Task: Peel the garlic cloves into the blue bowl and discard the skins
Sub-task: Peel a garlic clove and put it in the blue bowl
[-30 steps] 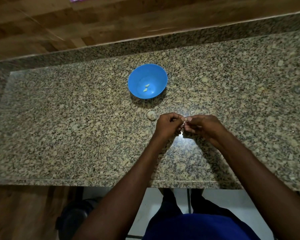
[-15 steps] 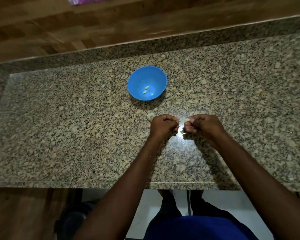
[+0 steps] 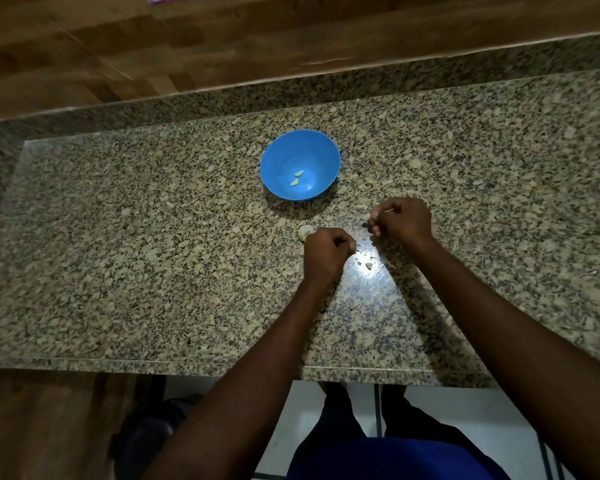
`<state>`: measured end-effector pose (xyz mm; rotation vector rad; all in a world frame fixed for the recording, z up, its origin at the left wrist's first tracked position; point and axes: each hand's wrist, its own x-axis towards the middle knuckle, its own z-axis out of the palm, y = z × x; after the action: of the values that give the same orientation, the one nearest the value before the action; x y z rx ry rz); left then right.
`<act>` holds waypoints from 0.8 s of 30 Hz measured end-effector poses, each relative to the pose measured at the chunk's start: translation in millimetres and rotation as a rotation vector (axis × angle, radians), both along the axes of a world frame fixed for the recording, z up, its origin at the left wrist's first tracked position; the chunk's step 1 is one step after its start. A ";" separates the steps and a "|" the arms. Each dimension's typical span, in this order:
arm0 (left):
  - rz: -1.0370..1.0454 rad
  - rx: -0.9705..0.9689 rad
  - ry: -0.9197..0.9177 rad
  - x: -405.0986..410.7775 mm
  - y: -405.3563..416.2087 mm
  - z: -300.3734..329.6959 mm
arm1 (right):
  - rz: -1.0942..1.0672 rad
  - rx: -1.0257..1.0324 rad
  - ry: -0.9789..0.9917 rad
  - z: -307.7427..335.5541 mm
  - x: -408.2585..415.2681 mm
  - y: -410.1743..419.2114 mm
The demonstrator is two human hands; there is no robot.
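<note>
The blue bowl [image 3: 300, 164] is seen standing on the granite counter [image 3: 118, 237], with two peeled cloves [image 3: 297, 178] lying in its bottom, as they were in both earlier frames. The hands, which a second ago were pressed together over a single clove, are now drawn apart. The left hand [image 3: 328, 252] is held curled into a fist just nearer than the garlic bulb [image 3: 305, 232], which is partly hidden behind its knuckles and touches or almost touches them; whether anything is held inside that fist cannot be told. The right hand [image 3: 400, 221] has been moved up and to the right since half a second ago and now lies nearer the bowl's right side, though still apart from it; its fingers are curled, and a small pale piece appears to be pinched at the fingertips [image 3: 374, 216], but it is too small for it to be told whether it is clove or skin. Between and just below the two hands, bits of skin [image 3: 366, 263] are seen scattered on the counter in a bright patch of reflected light, where the joined hands were held before.
</note>
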<state>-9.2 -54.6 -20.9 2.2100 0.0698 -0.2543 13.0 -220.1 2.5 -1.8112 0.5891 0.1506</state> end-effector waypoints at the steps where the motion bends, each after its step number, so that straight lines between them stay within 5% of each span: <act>1: -0.005 0.010 -0.022 -0.6 1.5 -0.3 | 0.024 -0.040 -0.018 -2.0 5.3 0.9; 4: -0.005 0.024 -0.042 -1.0 5.0 0.5 | 0.038 -0.078 -0.056 -6.5 13.8 -0.3; 13: -0.151 0.182 -0.124 -6.9 -4.0 -4.5 | 0.321 -0.753 -0.193 -24.2 -27.1 -20.4; 19: -0.364 0.324 -0.204 -32.2 -21.8 -3.9 | 0.461 -0.736 -0.210 -28.3 -48.8 -14.9; 24: -0.029 -0.006 0.045 -38.7 13.9 -9.4 | 0.440 -0.622 -0.235 -29.3 -70.1 -19.6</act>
<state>-48.0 -40.7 -30.3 2.2011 0.0616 -0.3205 -57.1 -239.6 -26.8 -2.5046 0.0515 0.0475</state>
